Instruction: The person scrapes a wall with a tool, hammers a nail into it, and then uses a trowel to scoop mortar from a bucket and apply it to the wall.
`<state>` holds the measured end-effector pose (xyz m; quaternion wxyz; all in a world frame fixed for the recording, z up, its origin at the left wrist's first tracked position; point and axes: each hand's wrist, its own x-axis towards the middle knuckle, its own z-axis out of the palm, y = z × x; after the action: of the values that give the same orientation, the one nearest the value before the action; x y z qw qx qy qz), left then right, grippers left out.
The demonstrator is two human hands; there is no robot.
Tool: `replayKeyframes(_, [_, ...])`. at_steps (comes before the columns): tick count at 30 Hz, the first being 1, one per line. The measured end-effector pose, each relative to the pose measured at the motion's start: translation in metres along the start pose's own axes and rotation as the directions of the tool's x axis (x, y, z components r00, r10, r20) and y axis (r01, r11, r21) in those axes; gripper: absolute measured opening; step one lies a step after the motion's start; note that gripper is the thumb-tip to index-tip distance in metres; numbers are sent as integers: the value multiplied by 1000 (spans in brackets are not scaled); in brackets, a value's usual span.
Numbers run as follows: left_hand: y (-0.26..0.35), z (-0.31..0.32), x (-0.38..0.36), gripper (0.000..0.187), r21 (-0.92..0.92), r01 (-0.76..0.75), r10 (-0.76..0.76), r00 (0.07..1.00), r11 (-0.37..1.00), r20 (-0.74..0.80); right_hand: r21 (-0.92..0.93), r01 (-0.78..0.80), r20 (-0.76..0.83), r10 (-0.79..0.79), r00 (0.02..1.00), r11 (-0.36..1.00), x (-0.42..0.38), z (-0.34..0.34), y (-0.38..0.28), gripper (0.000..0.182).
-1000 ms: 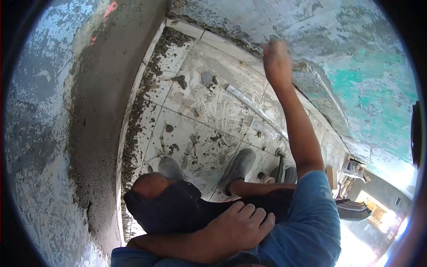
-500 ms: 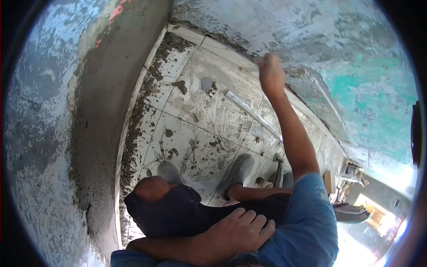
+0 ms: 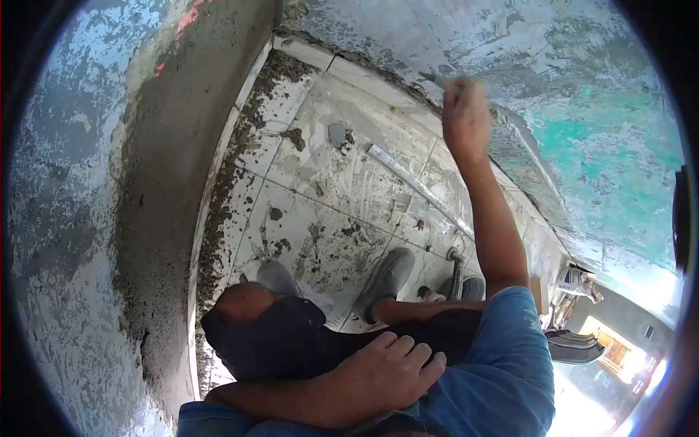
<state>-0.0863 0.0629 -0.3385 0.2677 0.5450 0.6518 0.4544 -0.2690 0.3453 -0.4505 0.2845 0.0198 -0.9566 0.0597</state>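
My right hand [image 3: 467,120] is raised at the lower part of the patchy wall [image 3: 466,44], its fingers closed and slightly blurred. From them a small dark pointed tool [image 3: 431,77] sticks out to the left against the wall, just above the tile skirting [image 3: 364,76]. Its handle is hidden in the fist, so its exact kind cannot be made out. My left hand [image 3: 400,371] lies loosely across my lap, fingers a little bent and apart, holding nothing.
A long metal straightedge [image 3: 415,186] lies on the mortar-spattered floor tiles [image 3: 291,211]. A hammer-like tool [image 3: 456,273] is beside my shoe [image 3: 389,280]. A grey flat chip [image 3: 337,135] lies farther off. At left, a wall has a grey mortar band [image 3: 167,182].
My right hand has moved a little right and up along the wall and turned, bringing the pointed tool into view. My left hand stays on my lap.
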Motion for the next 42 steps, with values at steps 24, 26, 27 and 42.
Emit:
replayKeyframes(24, [9,5,7,48,7,22,-22,1000,1000,9,-182,212,375,-132,918,960,-59,32,85,16])
replayKeyframes(26, [3,3,5,48,-7,25,-25,1000,1000,9,-67,203,339,-170,925,977,-60,27,90,17])
replayKeyframes(27, [5,4,3,48,-52,36,-34,999,998,35,-43,150,249,-135,959,988,-52,11,75,17])
replayKeyframes(42, [0,-10,16,49,-46,101,-98,993,994,62,82,-723,377,650,660,686,-99,-98,86,27])
